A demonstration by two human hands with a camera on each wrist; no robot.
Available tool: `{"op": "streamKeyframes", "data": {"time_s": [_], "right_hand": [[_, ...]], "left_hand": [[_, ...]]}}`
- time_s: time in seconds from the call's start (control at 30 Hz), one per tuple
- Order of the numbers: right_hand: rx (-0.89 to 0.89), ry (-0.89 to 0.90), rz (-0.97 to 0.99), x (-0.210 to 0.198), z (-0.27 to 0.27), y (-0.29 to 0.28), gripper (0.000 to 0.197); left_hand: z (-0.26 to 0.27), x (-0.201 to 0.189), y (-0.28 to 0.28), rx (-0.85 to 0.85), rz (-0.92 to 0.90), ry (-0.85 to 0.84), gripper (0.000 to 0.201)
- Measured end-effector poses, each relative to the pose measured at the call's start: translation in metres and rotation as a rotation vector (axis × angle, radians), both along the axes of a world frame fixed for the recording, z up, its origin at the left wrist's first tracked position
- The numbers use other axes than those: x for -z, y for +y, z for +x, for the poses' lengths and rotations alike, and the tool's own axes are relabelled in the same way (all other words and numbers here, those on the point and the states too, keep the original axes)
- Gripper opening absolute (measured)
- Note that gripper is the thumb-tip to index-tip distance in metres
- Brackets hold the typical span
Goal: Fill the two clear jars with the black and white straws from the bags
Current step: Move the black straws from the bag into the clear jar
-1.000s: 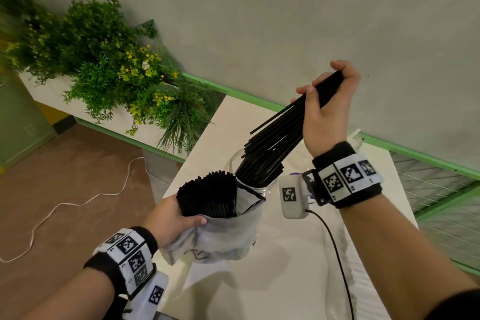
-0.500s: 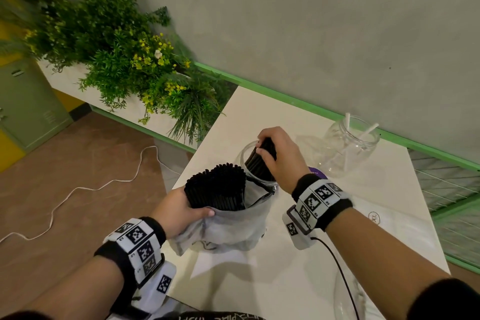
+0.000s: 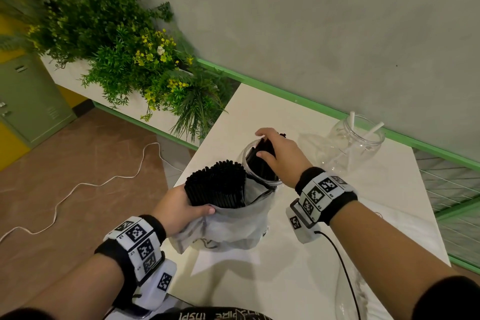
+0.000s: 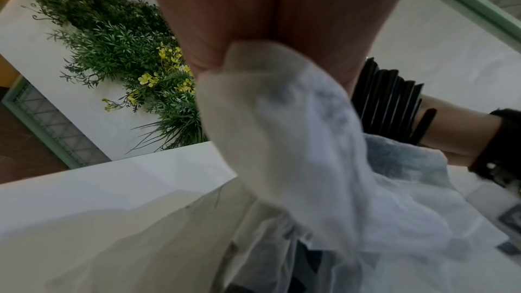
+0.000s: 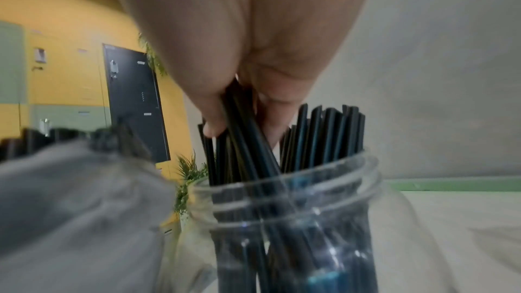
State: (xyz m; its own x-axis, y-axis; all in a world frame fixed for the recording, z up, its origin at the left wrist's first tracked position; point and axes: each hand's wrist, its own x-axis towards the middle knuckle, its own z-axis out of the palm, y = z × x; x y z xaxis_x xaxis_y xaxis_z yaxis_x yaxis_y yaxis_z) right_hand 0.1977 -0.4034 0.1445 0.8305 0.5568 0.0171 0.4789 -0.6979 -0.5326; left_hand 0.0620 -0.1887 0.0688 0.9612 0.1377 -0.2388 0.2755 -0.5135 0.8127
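Note:
My left hand (image 3: 181, 206) grips the clear plastic bag (image 3: 233, 226) of black straws (image 3: 217, 183) near the table's left edge; the bag (image 4: 296, 142) fills the left wrist view. Right behind it stands a clear jar (image 3: 249, 158) holding black straws. My right hand (image 3: 280, 153) is over the jar's mouth, fingers curled round a bunch of black straws (image 5: 242, 124) that stand in the jar (image 5: 296, 197). A second clear jar (image 3: 355, 143) at the back right holds two white straws (image 3: 375, 127).
The white table (image 3: 298, 267) ends at a green-edged wall ledge (image 3: 285, 91). Green plants (image 3: 124, 49) stand in a planter to the left. A white cable (image 3: 78, 187) lies on the brown floor. Another clear container (image 3: 350, 293) sits near the front right.
My right hand came down from high above with the bunch of black straws and now has them standing in the near jar. The left hand kept its hold on the bag.

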Motion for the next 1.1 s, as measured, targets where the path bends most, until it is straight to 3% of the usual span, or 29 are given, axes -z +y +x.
{"op": "streamKeyframes", "data": {"time_s": [0.1,0.3,0.47,0.6,0.73,0.83,0.97,1.1], "right_hand": [[0.033,-0.033,0.081,0.008,0.002,0.004,0.042],[-0.090,-0.188,0.202,0.018,0.006,-0.005,0.032],[-0.198,-0.239,0.094,0.032,-0.010,-0.026,0.050],[-0.051,-0.405,0.149,0.039,-0.017,-0.034,0.051],[0.008,-0.578,0.223,0.041,-0.029,-0.039,0.029],[-0.161,-0.614,0.098,0.037,-0.032,-0.028,0.030],[-0.266,-0.542,-0.235,0.026,-0.021,-0.002,0.039],[-0.338,-0.370,-0.334,0.016,-0.007,0.000,0.021]], "left_hand": [[0.001,0.000,-0.001,0.003,0.014,-0.010,0.038],[0.001,0.000,0.000,0.012,0.025,-0.018,0.038],[0.002,0.001,0.000,0.020,-0.003,-0.034,0.038],[0.003,0.004,0.001,-0.002,-0.005,-0.022,0.035],[0.004,0.009,0.003,-0.016,-0.016,-0.013,0.040],[0.004,0.010,0.004,-0.007,-0.021,-0.011,0.045],[0.003,0.010,0.003,-0.001,-0.021,-0.009,0.044],[0.003,0.007,0.002,-0.003,-0.020,-0.017,0.044]]}}
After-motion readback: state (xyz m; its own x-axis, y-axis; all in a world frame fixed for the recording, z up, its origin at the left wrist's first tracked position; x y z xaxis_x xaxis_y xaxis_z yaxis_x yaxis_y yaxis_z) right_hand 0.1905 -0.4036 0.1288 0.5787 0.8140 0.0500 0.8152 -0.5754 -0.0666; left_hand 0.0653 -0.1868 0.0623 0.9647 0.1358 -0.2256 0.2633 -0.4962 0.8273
